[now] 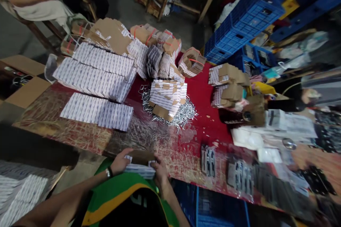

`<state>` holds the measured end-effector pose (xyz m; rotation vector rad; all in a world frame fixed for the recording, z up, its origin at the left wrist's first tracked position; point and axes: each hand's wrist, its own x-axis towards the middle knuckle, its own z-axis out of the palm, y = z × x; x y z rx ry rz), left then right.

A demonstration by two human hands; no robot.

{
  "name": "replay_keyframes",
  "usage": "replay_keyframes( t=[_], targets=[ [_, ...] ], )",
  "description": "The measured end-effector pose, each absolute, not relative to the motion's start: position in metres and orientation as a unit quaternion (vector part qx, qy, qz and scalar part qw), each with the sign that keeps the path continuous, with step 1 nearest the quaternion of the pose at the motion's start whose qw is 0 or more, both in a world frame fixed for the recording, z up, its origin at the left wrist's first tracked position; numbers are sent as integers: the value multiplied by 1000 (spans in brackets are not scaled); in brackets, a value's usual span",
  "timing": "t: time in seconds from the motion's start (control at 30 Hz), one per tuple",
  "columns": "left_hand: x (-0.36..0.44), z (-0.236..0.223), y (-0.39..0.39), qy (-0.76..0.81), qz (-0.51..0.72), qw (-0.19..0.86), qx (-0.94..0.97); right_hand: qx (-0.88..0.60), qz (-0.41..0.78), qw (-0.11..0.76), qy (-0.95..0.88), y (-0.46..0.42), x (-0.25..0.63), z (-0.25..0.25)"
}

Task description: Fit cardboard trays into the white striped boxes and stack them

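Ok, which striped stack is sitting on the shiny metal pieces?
The striped stack with brown card bits; it alone sits on the metal wire heap.

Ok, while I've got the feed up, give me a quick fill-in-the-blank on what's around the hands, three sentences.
The white paper packets held by the left hand and the right hand are printed with dark ____. The tabletop under the loose silver metal pieces is ____. The plastic crates stacked at the upper right are ____.

Missing words: stripes; red; blue.
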<state>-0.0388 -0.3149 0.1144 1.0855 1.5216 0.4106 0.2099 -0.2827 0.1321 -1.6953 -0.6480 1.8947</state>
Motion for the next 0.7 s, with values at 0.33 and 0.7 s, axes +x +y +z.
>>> replay_keyframes(
  t=[0.33,0.7],
  targets=[
    [-20,143,-253,534,13,625,569,-571,733,55,-366,-258,255,145],
    [90,105,-157,690,88,455,556,-617,618,343,-346,-163,285,107]
  ],
)
